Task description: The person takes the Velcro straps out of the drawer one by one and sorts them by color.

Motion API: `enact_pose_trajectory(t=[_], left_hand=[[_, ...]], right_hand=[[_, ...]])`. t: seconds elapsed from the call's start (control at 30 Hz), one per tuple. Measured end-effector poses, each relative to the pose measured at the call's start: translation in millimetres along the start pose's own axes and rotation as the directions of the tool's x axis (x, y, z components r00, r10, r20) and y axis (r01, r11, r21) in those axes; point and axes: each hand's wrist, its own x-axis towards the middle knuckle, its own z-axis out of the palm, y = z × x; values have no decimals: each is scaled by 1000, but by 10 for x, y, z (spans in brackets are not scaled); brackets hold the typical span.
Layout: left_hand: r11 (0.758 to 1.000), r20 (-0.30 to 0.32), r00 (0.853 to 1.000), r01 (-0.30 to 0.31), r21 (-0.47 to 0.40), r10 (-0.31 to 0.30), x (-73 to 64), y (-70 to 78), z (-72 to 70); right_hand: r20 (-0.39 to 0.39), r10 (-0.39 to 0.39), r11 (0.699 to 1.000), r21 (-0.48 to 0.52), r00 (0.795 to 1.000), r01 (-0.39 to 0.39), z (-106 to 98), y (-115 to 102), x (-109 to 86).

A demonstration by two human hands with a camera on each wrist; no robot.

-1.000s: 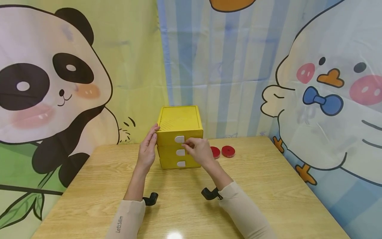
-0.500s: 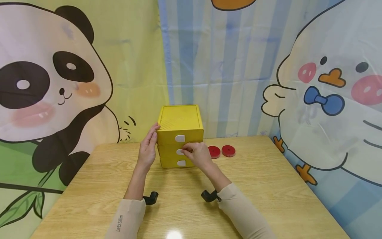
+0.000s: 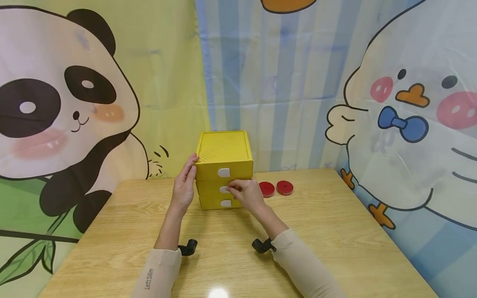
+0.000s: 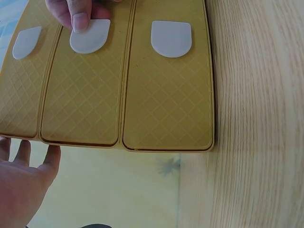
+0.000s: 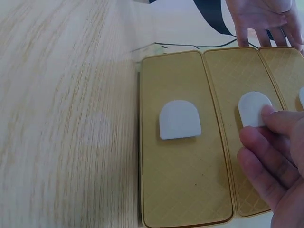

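Note:
A yellow box with three stacked drawers [image 3: 223,147] stands on the table, each drawer front bearing a white rounded handle. All three fronts sit flush. My left hand [image 3: 183,188] rests with straight fingers along the box's left side; its fingertips [image 4: 53,154] touch the side edge in the left wrist view. On the front, my right hand [image 3: 247,194] pinches the middle drawer's white handle [image 5: 251,109], thumb on its face. The upper handle [image 3: 223,172] and lower handle [image 3: 225,203] are untouched.
Two red round discs [image 3: 285,188] lie on the wooden table [image 3: 335,240], just right of the box. Behind it hangs a cloth backdrop [image 3: 253,82] with a panda and a white bird. Black wrist mounts [image 3: 262,246] stick out by both sleeves.
My right hand has moved down from between the upper and middle handles to the middle one and taken hold of it. The left hand and the box have stayed in place.

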Motion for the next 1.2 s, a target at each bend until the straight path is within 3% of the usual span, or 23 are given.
enact_pose_trajectory(t=[0.4,0.63,1.2], left_hand=[[1000,3,1000,-1,0,1,-32,3,23],[1000,0,1000,0,2,0,-24,4,22],[1000,4,1000,-15,6,15,-11,9,-3]], right_hand=[[43,95,994,54,995,-97,-19,-43,-72],[65,97,992,78,993,-102,-34,-57,-72],[185,128,991,3,974,-131,-159,-212,-23]])
